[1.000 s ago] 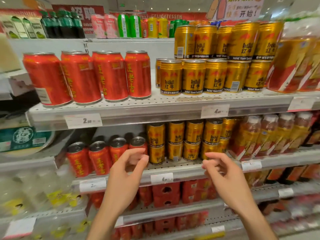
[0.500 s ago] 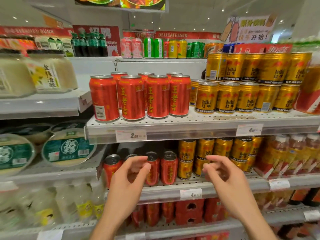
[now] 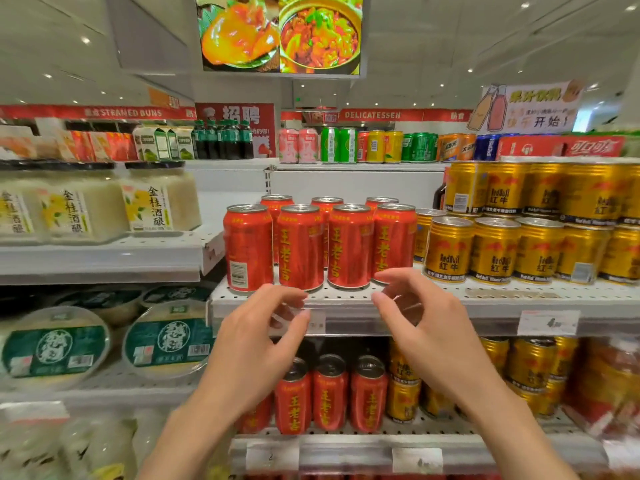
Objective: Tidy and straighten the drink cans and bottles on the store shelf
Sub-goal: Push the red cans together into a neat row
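Several red drink cans [image 3: 322,245] with yellow characters stand upright in two rows on a white perforated shelf [image 3: 450,299]. The leftmost front can [image 3: 247,247] shows its barcode side. Gold Red Bull cans [image 3: 495,254] fill the shelf to their right, stacked two high. My left hand [image 3: 256,344] and my right hand [image 3: 429,327] hover just in front of the shelf edge, below the red cans. Both have loosely curled fingers and hold nothing. More red cans [image 3: 329,393] stand on the shelf below, partly hidden by my hands.
Mixed coloured cans [image 3: 346,145] and dark bottles [image 3: 221,140] line the top shelf. Tubs of rice wine [image 3: 86,206] and round green-labelled tubs [image 3: 166,341] fill the left unit. Price tags [image 3: 549,322] hang on the shelf fronts. A food sign [image 3: 280,32] hangs overhead.
The view has tilted upward and left. Both hands have risen from the lower shelf of red cans to the front edge of the shelf above.
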A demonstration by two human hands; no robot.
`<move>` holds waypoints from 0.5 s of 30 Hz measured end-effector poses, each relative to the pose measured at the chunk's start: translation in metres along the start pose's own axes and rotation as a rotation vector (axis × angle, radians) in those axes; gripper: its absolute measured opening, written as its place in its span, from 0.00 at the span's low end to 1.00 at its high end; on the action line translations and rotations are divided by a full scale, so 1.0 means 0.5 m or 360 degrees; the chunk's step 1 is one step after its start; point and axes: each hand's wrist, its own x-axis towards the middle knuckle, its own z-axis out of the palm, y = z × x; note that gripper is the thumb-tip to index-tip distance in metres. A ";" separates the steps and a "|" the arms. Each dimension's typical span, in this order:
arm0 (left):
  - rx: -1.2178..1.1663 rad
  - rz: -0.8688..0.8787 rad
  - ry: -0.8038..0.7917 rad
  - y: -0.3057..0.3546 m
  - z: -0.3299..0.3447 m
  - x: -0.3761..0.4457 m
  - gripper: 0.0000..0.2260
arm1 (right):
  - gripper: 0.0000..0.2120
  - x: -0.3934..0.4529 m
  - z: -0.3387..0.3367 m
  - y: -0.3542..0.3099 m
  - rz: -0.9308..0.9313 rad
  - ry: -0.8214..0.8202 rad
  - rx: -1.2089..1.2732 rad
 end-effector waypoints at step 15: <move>0.1052 0.0142 -0.0027 -0.036 -0.175 0.215 0.34 | 0.31 0.221 0.112 -0.134 -0.0515 -0.0058 -0.1034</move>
